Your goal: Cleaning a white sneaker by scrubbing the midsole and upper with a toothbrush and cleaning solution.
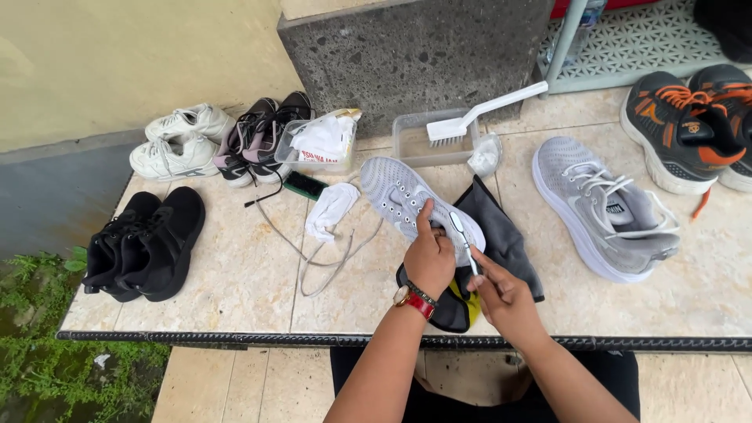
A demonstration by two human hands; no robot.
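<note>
Our left hand (429, 254) is closed around a grey sneaker (407, 200) held over a dark cloth (501, 235) on the surface (235, 274); our right hand (505, 298) pinches a small toothbrush (462, 235) against the shoe

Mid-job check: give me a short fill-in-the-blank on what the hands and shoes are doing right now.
1. The left hand grips a light ____ sneaker from above.
2. The right hand holds a small ____ against that sneaker.
3. The sneaker rests over a dark ____ on the tiled table.
4. The long-handled white brush lies across a clear plastic ____.

Missing words: grey; toothbrush; cloth; tub
</note>
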